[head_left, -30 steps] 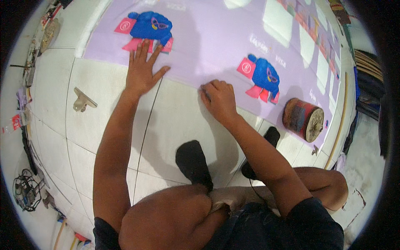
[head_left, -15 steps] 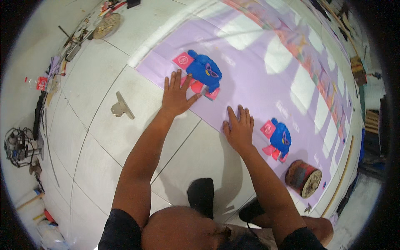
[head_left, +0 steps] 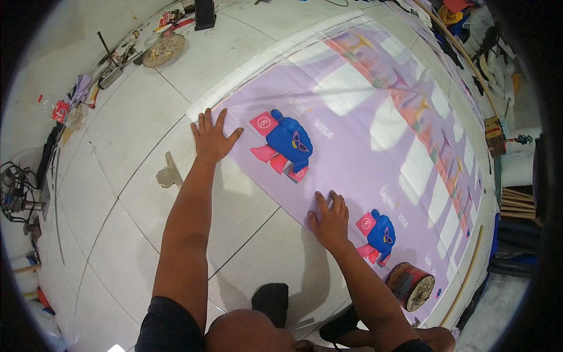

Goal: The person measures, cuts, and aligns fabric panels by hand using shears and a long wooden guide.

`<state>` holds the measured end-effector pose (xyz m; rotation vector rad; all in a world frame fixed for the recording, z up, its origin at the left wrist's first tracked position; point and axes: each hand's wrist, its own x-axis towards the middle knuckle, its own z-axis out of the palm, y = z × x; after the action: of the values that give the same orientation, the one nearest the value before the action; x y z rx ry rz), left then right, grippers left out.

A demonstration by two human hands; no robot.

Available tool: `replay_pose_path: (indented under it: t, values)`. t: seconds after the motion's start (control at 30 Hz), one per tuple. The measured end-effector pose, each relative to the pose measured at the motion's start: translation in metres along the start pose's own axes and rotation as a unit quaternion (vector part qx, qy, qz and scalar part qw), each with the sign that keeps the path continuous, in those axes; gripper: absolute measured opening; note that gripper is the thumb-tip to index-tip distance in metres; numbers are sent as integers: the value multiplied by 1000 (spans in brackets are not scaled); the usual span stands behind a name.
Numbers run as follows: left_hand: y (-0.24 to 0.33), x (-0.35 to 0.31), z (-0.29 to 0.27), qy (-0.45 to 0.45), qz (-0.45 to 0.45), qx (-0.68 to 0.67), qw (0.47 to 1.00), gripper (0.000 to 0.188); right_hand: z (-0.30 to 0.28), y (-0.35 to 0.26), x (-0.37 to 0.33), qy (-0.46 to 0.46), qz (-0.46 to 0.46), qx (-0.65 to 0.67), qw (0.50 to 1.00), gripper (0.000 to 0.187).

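Note:
A lilac printed sheet point(head_left: 352, 158) with blue cartoon figures and white shapes lies spread over the tiled floor, slightly wrinkled. My left hand point(head_left: 212, 139) rests with fingers spread at its near left corner, close to the white border strip point(head_left: 234, 82). Farther right along the near edge, my right hand point(head_left: 330, 226) touches the sheet with its fingers apart, holding nothing. One figure point(head_left: 290, 141) is printed between my hands, another point(head_left: 380, 234) just right of my right hand. A round reddish tin point(head_left: 412, 286) filled with something pale and rough sits tilted on the near right part.
On the tiles left of my left forearm is a grey metal piece point(head_left: 169, 173) with a wide flat edge. Along the left wall lie a red-labelled bottle point(head_left: 58, 110), a round dish of small bits point(head_left: 164, 51) and tangled wires point(head_left: 20, 188). A wooden stick point(head_left: 466, 273) borders the right side.
My left hand has slid left and away from the blue figure to the sheet's corner. My right hand stays at the near edge. The whole view has shifted a little.

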<state>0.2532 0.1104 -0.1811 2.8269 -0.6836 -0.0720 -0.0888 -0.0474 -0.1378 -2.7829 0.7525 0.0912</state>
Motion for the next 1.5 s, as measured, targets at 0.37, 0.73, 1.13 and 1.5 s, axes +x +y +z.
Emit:
replay_pose_path:
  t: [0.37, 0.73, 1.13, 1.5]
  values:
    - [6, 12, -18, -26, 5, 33, 999, 88, -10, -10, 27, -38, -57, -55, 996, 64]
    - [4, 16, -21, -51, -6, 21, 998, 95, 0, -68, 114, -18, -172, 6, 985, 61]
    - [-81, -40, -60, 148, -156, -2, 977, 64, -7, -73, 123, -95, -135, -29, 986, 60]
    - [-150, -124, -81, -122, -314, -313, 888, 38, -4, -78, 122, -89, -156, -30, 983, 64]
